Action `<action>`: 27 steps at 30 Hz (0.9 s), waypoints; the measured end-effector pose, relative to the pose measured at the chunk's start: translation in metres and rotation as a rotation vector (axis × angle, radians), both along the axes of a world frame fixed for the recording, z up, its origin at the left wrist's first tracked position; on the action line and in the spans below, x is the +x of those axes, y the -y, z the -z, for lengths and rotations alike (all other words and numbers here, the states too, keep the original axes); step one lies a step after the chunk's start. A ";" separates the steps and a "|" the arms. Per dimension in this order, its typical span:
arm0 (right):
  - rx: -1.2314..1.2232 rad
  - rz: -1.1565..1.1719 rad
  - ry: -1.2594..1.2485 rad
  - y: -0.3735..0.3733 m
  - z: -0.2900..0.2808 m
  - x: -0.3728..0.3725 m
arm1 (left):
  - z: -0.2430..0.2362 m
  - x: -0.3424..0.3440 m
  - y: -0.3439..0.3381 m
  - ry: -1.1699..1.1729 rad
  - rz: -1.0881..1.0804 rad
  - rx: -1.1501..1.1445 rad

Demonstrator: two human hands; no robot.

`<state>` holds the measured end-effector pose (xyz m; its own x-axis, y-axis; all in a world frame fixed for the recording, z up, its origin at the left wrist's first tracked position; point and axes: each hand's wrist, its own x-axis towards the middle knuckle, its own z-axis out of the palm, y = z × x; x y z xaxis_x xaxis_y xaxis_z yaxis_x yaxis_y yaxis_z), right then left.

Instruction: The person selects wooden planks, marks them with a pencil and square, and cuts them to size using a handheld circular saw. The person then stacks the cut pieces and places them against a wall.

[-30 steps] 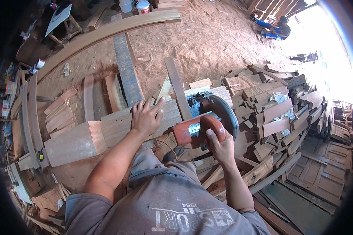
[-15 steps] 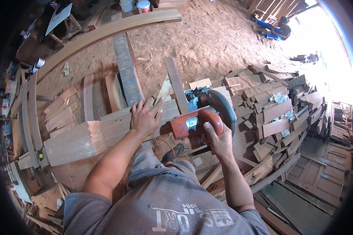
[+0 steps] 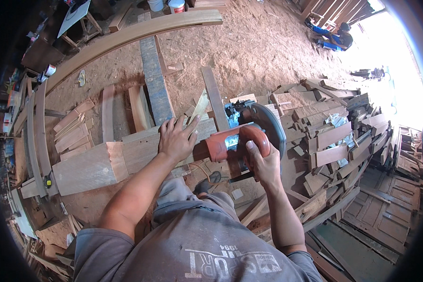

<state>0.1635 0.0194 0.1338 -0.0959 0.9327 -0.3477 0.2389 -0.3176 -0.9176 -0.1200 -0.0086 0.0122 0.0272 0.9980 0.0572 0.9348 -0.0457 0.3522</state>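
Observation:
A red circular-saw machine (image 3: 217,148) with a curved red handle and a dark round guard (image 3: 276,131) stands across a pale wooden board (image 3: 141,155). My right hand (image 3: 265,164) is wrapped round the handle, thumb along its side. My left hand (image 3: 176,141) lies on the board left of the saw, fingers spread, near a narrow pale offcut (image 3: 199,103) and a brown slat (image 3: 214,96) beyond the board. The blade itself is hidden from this view.
Piles of offcuts (image 3: 331,150) and wooden door panels (image 3: 380,202) lie to my right. A long curved beam (image 3: 127,33) crosses behind, over a blue-grey plank (image 3: 155,84). Small planks (image 3: 73,131) lie left. A person (image 3: 336,37) in blue sits on the sawdust-covered floor near the bright opening.
My right hand and the saw's red body have moved a little forward, away from me. My left hand stays on the board, and the view has shifted slightly.

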 end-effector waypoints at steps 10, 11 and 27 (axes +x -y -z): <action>-0.001 -0.001 0.010 -0.010 -0.006 -0.010 | 0.002 -0.001 0.000 0.014 -0.002 0.013; 0.001 -0.001 0.010 -0.011 -0.005 -0.010 | 0.002 -0.001 0.000 0.016 -0.003 0.018; -0.047 -0.012 0.082 -0.036 -0.007 -0.026 | -0.003 -0.001 0.001 0.010 -0.004 -0.075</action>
